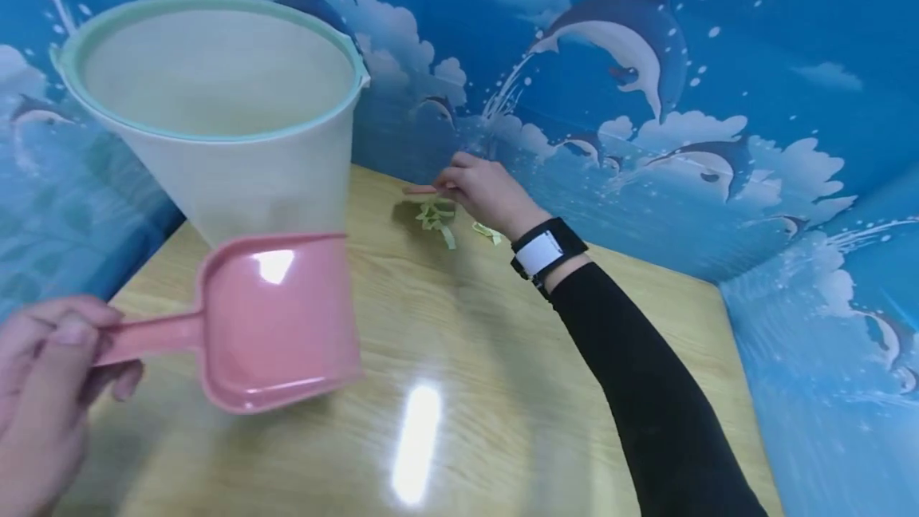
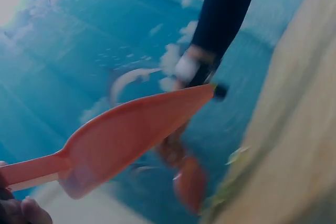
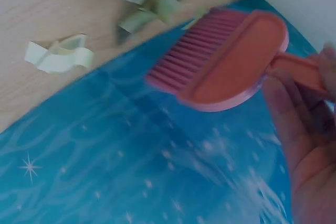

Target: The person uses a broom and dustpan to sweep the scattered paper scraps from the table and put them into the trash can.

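Observation:
My left hand (image 1: 46, 389) grips the handle of a pink dustpan (image 1: 280, 317), which is held up over the table in front of the bin, its open edge toward the right. At the table's back edge my right hand (image 1: 484, 190) holds a small pink hand brush (image 3: 226, 61) by its handle; the bristles show in the right wrist view. Pale green paper scraps (image 1: 435, 218) lie crumpled by the brush, and another scrap (image 1: 487, 232) lies just to their right, below my wrist.
A tall whitish bin (image 1: 280, 182) with a mint rim stands at the left back of the wooden table (image 1: 546, 373). Blue dolphin-printed sheeting (image 1: 761, 38) rises along the back and right edges. A bright light reflection shows on the tabletop.

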A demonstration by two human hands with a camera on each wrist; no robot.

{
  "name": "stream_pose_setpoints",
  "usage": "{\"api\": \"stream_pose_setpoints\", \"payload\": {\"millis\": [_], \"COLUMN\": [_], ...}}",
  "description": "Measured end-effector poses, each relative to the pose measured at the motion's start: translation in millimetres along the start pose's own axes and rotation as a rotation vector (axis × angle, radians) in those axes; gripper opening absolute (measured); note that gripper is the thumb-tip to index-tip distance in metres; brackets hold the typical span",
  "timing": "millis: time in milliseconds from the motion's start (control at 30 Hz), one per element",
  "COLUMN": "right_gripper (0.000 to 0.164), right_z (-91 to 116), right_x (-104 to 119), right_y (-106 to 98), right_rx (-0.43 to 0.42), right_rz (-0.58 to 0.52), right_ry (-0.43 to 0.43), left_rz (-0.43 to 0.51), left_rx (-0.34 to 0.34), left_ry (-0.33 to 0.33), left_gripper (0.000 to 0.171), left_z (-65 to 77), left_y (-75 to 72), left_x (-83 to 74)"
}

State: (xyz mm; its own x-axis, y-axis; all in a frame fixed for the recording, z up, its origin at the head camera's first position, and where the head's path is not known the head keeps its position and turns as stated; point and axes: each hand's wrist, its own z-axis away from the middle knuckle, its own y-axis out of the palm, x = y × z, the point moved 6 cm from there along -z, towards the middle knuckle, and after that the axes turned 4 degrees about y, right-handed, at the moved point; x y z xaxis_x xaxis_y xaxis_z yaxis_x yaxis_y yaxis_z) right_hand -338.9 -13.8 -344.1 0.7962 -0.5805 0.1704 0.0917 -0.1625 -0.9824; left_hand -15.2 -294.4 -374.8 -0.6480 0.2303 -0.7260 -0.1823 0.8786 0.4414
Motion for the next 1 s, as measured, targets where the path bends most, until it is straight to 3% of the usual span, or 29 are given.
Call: {"api": "stream_pose_setpoints", "payload": {"millis": [67, 100, 267, 367, 467, 567, 667, 800, 933, 1000], "right_gripper": [0.021, 0.021, 0.020, 0.019, 0.021, 0.025, 0.032, 0.036, 0.038, 0.041], "right_z": [-0.5, 2.1, 22.3, 27.1, 26.2, 26.9, 34.4, 48.1, 58.4, 60.0], "right_x": [0.1, 0.5, 3.1, -2.4, -16.5, -38.4, -62.9, -87.8, -103.1, -107.7], "right_y": [10.7, 10.7, -26.7, -48.4, -54.1, -50.0, -44.1, -45.3, -52.5, -54.1], "right_rx": [0.070, 0.092, 0.114, 0.099, 0.110, 0.116, 0.092, -0.041, -0.175, -0.212], "right_rz": [-0.006, -0.016, -0.059, -0.026, -0.017, -0.134, -0.376, -0.631, -0.705, -0.646], "right_ry": [-0.016, -0.018, -0.012, 0.016, 0.086, 0.208, 0.378, 0.527, 0.583, 0.587], "left_rz": [-0.113, -0.221, -0.493, -0.512, -0.511, -0.490, -0.466, -0.470, -0.617, -0.628], "left_rx": [0.027, 0.050, 0.108, 0.130, 0.109, 0.084, 0.078, 0.106, 0.158, 0.162], "left_ry": [-0.069, -0.112, -0.226, -0.257, -0.330, -0.371, -0.380, -0.362, -0.349, -0.352], "left_gripper": [0.026, 0.024, 0.021, 0.020, 0.021, 0.021, 0.020, 0.021, 0.022, 0.022], "left_z": [7.0, 12.5, 24.9, 24.2, 24.1, 26.1, 28.3, 27.2, 23.0, 21.8], "left_y": [12.1, 17.8, 27.0, 29.2, 29.7, 29.2, 29.4, 30.4, 31.5, 32.1], "left_x": [6.0, 10.3, 30.2, 40.3, 54.3, 68.2, 76.7, 81.2, 83.6, 86.1]}}
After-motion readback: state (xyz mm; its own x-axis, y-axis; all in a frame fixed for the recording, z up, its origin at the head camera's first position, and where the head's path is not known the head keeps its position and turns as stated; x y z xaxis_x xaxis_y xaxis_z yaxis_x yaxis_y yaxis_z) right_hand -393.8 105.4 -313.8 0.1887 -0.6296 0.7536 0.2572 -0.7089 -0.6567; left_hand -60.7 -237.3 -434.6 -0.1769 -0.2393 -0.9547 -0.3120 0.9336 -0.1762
